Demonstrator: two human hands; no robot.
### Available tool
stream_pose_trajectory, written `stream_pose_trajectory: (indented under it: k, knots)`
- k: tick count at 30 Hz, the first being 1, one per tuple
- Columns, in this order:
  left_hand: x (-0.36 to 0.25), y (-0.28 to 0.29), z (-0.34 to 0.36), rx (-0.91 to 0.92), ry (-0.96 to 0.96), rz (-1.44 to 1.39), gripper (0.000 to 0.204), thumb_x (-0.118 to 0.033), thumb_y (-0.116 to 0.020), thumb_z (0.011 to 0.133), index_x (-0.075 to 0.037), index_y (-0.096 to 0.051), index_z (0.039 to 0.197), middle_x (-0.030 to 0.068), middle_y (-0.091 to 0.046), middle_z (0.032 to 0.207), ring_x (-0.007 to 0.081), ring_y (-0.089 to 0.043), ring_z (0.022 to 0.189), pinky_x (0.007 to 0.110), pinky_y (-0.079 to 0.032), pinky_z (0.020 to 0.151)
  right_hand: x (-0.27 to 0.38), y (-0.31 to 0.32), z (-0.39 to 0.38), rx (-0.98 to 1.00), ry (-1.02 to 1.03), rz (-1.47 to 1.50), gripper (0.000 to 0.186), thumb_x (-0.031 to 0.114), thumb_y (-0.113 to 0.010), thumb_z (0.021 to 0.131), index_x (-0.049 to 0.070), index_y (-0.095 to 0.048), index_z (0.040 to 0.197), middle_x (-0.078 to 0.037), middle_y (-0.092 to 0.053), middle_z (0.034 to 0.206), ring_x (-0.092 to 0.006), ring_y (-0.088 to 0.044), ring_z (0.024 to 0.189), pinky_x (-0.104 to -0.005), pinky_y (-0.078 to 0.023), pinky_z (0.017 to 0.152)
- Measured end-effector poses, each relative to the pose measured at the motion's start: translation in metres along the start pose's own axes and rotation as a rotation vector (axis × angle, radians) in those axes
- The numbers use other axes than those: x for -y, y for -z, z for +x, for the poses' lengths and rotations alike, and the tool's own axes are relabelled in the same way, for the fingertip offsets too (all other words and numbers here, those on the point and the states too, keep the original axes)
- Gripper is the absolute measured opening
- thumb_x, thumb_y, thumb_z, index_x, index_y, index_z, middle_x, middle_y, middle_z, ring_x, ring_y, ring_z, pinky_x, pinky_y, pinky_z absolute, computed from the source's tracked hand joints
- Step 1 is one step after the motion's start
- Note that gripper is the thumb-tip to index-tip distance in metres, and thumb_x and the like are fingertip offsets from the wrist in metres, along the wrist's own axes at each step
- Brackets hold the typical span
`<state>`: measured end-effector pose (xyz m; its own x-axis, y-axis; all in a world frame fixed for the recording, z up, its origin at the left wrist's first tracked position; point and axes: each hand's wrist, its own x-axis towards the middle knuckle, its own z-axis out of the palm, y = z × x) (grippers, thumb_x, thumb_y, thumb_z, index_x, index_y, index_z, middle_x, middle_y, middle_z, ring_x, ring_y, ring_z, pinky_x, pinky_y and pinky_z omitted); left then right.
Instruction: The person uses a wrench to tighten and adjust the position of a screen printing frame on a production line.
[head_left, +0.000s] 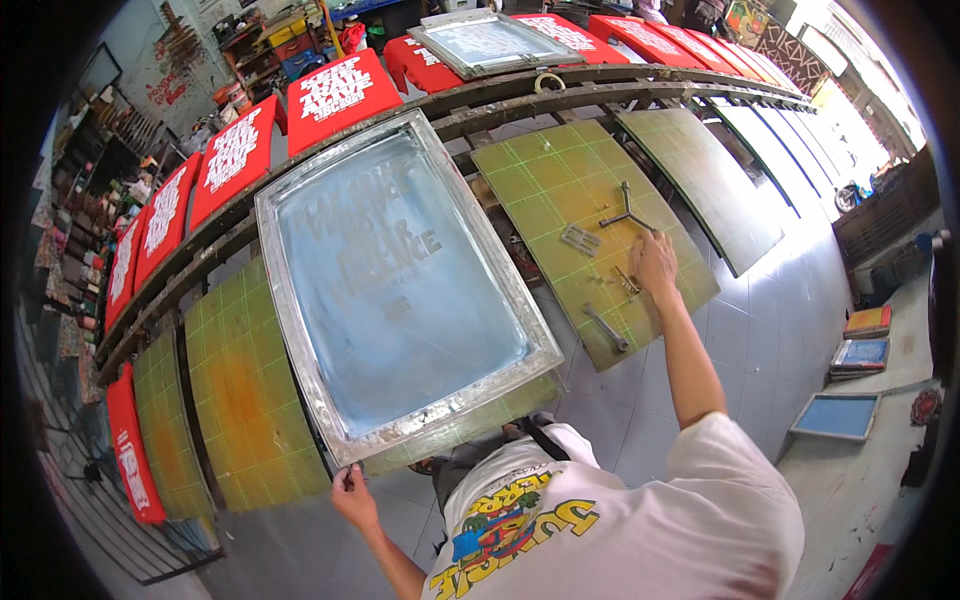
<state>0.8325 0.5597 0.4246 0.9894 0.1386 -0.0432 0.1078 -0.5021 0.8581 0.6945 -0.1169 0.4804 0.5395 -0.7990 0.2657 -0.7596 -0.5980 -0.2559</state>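
Note:
My right hand (655, 266) is over the green gridded board on the right, its fingers closed at the end of one arm of a Y-shaped socket wrench (630, 214). Beside the hand lie small bolts and metal parts (628, 283), a slotted metal bracket (580, 239) and a wrench (606, 330). My left hand (354, 498) is at the near left corner of a large screen-printing frame (508, 372) with blue mesh. Its fingertips are pinched there; what they grip is too small to make out. The frame rests tilted over another green board.
Red printed shirts (343, 88) line the far side of the long rack rail (470, 122). A second screen frame (490, 42) lies on top of them. More boards (690, 180) extend to the right, others (240, 385) to the left. Smaller blue screens (836, 416) lie at far right.

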Motion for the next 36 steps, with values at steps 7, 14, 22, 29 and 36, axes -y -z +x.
stream_pose_trajectory:
  k: [7,14,22,29,36]
  knots:
    - [-0.019,-0.006,0.005,0.264,0.094,0.147,0.033,-0.026,-0.067,0.095,0.006,-0.064,0.101,0.0106,-0.068,0.088,0.0184,-0.061,0.081,0.034,-0.048,0.076,-0.033,-0.036,0.090,0.163,0.079,-0.289,0.073,0.013,-0.063,0.083,0.009,-0.039,0.151,-0.031,-0.040,0.149,-0.0470,-0.042,0.136,-0.0552,-0.039,0.108]
    - [-0.022,0.001,-0.004,0.158,0.198,0.121,0.024,-0.017,-0.064,0.092,0.006,-0.063,0.098,0.0011,-0.062,0.085,0.0113,-0.052,0.077,0.031,-0.046,0.072,0.085,0.044,-0.060,0.378,0.118,-0.043,0.028,0.025,-0.061,0.089,0.003,-0.072,0.101,-0.025,-0.070,0.092,-0.0426,-0.069,0.087,-0.0524,-0.056,0.077]
    - [-0.022,-0.003,0.007,0.188,0.313,0.017,0.029,-0.028,-0.061,0.092,0.001,-0.064,0.093,0.0030,-0.060,0.088,0.0148,-0.056,0.083,0.031,-0.049,0.076,0.116,0.042,-0.187,0.907,-0.015,0.314,0.035,0.025,-0.055,0.088,-0.001,-0.072,0.104,-0.030,-0.069,0.101,-0.0453,-0.068,0.095,-0.0509,-0.054,0.089]
    - [-0.005,-0.006,0.014,0.205,0.357,-0.042,0.035,-0.033,-0.059,0.092,0.000,-0.064,0.104,0.0070,-0.061,0.103,0.0199,-0.060,0.095,0.035,-0.052,0.083,0.125,0.029,-0.207,0.625,0.046,0.267,0.035,0.028,-0.057,0.090,0.001,-0.074,0.104,-0.028,-0.064,0.104,-0.0462,-0.065,0.098,-0.0521,-0.051,0.090]
    - [0.008,-0.010,0.010,0.129,0.345,-0.266,0.036,-0.030,-0.052,0.097,0.001,-0.060,0.115,0.0103,-0.065,0.112,0.0231,-0.062,0.098,0.036,-0.051,0.082,0.132,0.058,-0.199,0.573,-0.003,0.265,0.032,0.030,-0.059,0.090,0.004,-0.076,0.097,-0.024,-0.065,0.099,-0.0436,-0.066,0.090,-0.0502,-0.053,0.083]
